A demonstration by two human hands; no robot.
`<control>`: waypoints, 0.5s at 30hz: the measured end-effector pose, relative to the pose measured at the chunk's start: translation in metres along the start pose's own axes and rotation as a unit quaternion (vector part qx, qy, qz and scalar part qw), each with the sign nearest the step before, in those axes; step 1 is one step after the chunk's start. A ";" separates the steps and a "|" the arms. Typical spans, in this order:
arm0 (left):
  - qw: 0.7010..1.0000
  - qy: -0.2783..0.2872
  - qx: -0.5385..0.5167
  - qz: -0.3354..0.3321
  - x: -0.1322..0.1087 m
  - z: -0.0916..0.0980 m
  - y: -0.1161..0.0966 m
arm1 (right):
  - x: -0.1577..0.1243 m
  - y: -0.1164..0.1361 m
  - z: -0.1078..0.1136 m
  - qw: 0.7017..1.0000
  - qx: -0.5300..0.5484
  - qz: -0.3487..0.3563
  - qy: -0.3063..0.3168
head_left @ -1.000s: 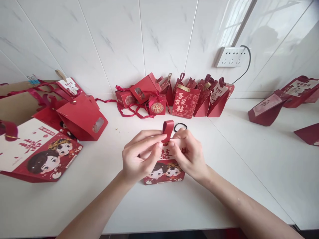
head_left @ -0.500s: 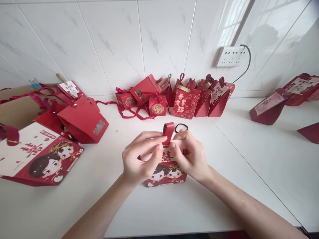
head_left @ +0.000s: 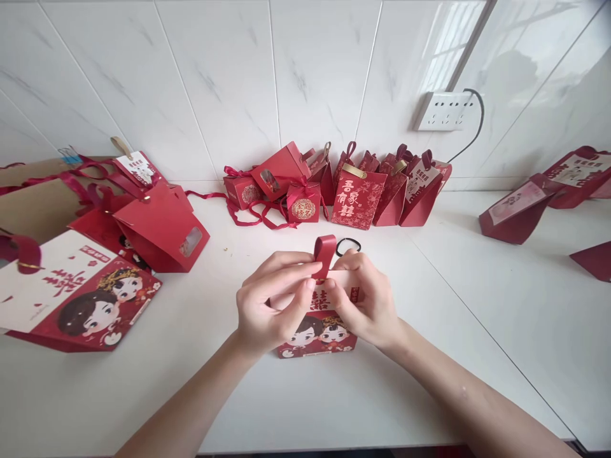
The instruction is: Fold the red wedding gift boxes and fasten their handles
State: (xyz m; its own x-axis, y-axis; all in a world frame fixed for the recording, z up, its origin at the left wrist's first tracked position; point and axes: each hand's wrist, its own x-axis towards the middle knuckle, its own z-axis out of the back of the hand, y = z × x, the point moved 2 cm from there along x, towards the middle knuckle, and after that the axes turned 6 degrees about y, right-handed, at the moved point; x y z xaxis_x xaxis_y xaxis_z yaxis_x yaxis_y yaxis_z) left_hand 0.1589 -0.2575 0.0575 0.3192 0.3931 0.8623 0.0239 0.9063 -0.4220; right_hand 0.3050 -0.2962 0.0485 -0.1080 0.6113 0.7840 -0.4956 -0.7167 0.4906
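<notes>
A small red and white gift box (head_left: 319, 332) printed with a cartoon couple stands on the white counter (head_left: 305, 394) in front of me. A red ribbon loop (head_left: 324, 252) sticks up from its top. My left hand (head_left: 270, 304) pinches the box's top at the base of the loop with thumb and fingers. My right hand (head_left: 365, 299) grips the top from the other side, fingertips meeting those of my left hand. A black hair tie (head_left: 348, 245) lies on the counter just behind the box.
A row of several red gift boxes and bags (head_left: 358, 191) lines the tiled wall. At left lie a large cartoon-couple box (head_left: 81, 299), a red window box (head_left: 162, 226) and a brown bag (head_left: 33, 197). Dark red bags (head_left: 520, 207) sit at right below a wall socket (head_left: 446, 109).
Both hands stay pinched on the small box's top; the fingers shift only slightly. The view has drifted a little.
</notes>
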 end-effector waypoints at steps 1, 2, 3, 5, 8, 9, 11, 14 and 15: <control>1.000 -0.002 0.000 0.003 0.000 0.000 0.000 | 0.000 0.000 0.000 1.000 -0.001 0.001 0.003; 1.000 -0.005 -0.001 0.006 0.001 0.000 -0.001 | 0.000 0.000 0.000 1.000 -0.002 0.002 0.005; 1.000 -0.007 -0.003 0.009 0.001 0.000 -0.002 | 0.001 0.001 0.000 1.000 -0.003 0.001 0.005; 1.000 -0.010 -0.009 0.016 0.002 -0.001 -0.003 | 0.001 0.001 0.000 1.000 -0.003 -0.005 0.002; 0.999 -0.007 -0.023 0.028 0.002 -0.001 -0.003 | 0.003 0.002 0.001 1.000 -0.001 -0.018 0.003; 0.999 -0.006 -0.026 0.031 0.001 -0.001 -0.003 | 0.003 0.002 0.000 1.000 -0.001 -0.019 0.006; 0.999 -0.008 -0.029 0.030 0.001 -0.001 -0.003 | 0.004 0.003 0.000 1.000 -0.001 -0.017 0.009; 0.999 -0.008 -0.025 0.019 0.001 -0.001 -0.003 | 0.004 0.004 0.000 1.000 0.003 -0.013 0.001; 1.000 -0.007 -0.023 0.017 0.001 -0.001 -0.003 | 0.004 0.004 0.000 1.000 0.003 -0.016 -0.003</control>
State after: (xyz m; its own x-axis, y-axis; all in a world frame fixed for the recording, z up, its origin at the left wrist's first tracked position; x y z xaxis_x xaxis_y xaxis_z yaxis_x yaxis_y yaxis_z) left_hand 0.1602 -0.2600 0.0590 0.3082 0.4264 0.8504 0.0570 0.8840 -0.4639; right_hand 0.3025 -0.2966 0.0537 -0.0878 0.6317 0.7702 -0.4939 -0.6991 0.5171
